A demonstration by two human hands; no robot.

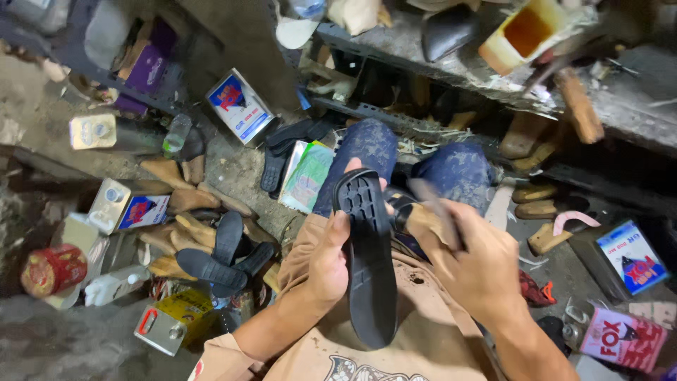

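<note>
Black sole held over the lap among glue tins.
Left hand (328,264) clasps the black shoe sole (368,261) upright; right hand (479,268) pinches a blurred tool (434,208). Blue-and-white rectangular tin (240,106) leans upper left, yellow tin (173,319) lies lower left.

At the frame's centre a black sole (370,261) shows a ridged block tread, above a tan shirt (416,331) and blue mottled trousers (370,144). At lower left lie a red tin (53,270), a yellow can (176,317) with a red handle, and more black soles (211,268). A blue, white and red can (240,106) stands at upper left, and a pink box (624,339) at lower right.
</note>
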